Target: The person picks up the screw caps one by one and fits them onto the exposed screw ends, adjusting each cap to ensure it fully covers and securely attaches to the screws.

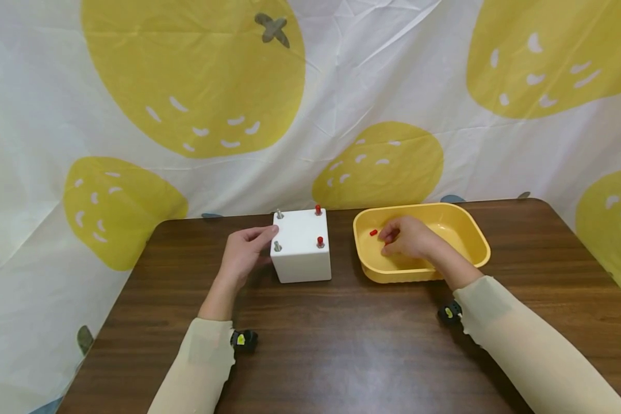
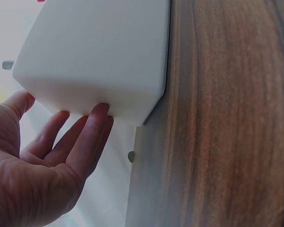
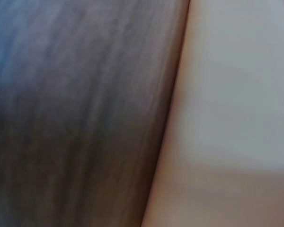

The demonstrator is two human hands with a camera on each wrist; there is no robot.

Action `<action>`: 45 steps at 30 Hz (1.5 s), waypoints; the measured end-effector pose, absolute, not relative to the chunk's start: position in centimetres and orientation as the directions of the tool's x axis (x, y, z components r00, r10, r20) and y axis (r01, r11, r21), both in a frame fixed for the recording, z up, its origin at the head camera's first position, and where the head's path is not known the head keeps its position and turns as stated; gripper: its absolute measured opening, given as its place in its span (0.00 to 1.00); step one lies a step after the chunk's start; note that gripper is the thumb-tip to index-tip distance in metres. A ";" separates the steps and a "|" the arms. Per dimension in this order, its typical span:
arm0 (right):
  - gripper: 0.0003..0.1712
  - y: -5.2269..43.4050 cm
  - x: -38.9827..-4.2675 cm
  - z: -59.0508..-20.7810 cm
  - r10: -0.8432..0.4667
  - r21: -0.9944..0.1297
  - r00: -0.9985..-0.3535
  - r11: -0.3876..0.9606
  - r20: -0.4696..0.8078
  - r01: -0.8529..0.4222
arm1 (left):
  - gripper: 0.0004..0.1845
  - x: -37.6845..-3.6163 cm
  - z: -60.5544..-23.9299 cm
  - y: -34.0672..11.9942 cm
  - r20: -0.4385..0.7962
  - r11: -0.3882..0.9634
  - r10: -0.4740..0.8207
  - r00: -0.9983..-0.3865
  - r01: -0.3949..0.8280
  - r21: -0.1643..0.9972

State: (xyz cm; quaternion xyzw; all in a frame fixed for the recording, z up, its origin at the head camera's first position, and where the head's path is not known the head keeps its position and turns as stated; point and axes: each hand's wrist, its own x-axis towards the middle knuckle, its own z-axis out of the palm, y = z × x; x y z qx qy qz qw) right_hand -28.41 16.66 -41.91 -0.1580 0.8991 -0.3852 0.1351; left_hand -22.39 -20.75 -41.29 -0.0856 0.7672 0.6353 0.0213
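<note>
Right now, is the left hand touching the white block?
Touching. In the left wrist view the left hand's straight fingertips press against the side of the white block; the head view agrees.

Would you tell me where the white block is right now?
In the head view, the white block stands mid-table, touched by the left hand, left of the yellow tray.

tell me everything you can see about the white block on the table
The white block is a smooth, plastic-looking cube with rounded edges, sitting flat on the brown wooden table, left of the yellow tray. Four pegs stand at its top corners: the two on the right wear red caps, the two on the left are bare metal pegs. The left hand rests straight fingers against its left side; the left wrist view shows fingertips touching the face.
</note>
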 end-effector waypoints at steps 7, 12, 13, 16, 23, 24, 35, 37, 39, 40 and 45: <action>0.17 16.6 -28.4 -41.9 -0.386 -0.727 -0.914 0.663 -0.127 -0.179 | 0.28 -22.3 -41.3 -20.7 -0.127 0.167 -0.096 -0.987 -0.142 0.976; 0.16 16.7 -28.4 -41.7 -0.351 -0.691 -0.923 0.707 -0.158 -0.151 | 0.28 -22.3 -41.3 -20.6 -0.121 0.172 -0.093 -0.988 -0.136 0.976; 0.15 16.7 -28.4 -41.7 -0.347 -0.685 -0.924 0.714 -0.164 -0.147 | 0.28 -22.3 -41.3 -20.7 -0.121 0.173 -0.094 -0.988 -0.136 0.976; 0.12 16.7 -28.3 -41.6 -0.340 -0.677 -0.925 0.722 -0.169 -0.142 | 0.28 -22.4 -41.2 -20.6 -0.121 0.172 -0.093 -0.988 -0.136 0.976; 0.11 16.9 -28.2 -41.6 -0.356 -0.690 -0.924 0.704 -0.137 -0.169 | 0.29 -22.3 -41.2 -20.7 -0.122 0.177 -0.090 -0.988 -0.136 0.975; 0.12 16.9 -28.2 -41.7 -0.359 -0.694 -0.925 0.699 -0.128 -0.175 | 0.29 -22.3 -41.3 -20.7 -0.122 0.177 -0.090 -0.988 -0.136 0.975; 0.15 16.9 -28.1 -41.3 -0.391 -0.790 -0.920 0.576 -0.041 -0.209 | 0.29 -22.3 -41.5 -20.7 -0.128 0.186 -0.098 -0.987 -0.144 0.972; 0.16 16.9 -28.0 -41.1 -0.390 -0.816 -0.920 0.544 -0.039 -0.196 | 0.29 -22.3 -41.5 -20.7 -0.129 0.186 -0.099 -0.987 -0.146 0.972; 0.18 16.9 -27.9 -40.8 -0.391 -0.841 -0.919 0.510 -0.042 -0.179 | 0.29 -22.3 -41.4 -20.7 -0.130 0.186 -0.100 -0.986 -0.147 0.971; 0.18 16.9 -27.9 -40.7 -0.393 -0.853 -0.919 0.494 -0.046 -0.168 | 0.29 -22.3 -41.4 -20.7 -0.130 0.186 -0.101 -0.986 -0.147 0.972; 0.19 16.7 -28.1 -40.5 -0.395 -0.879 -0.916 0.459 -0.072 -0.128 | 0.29 -22.3 -41.4 -20.8 -0.131 0.188 -0.104 -0.986 -0.149 0.971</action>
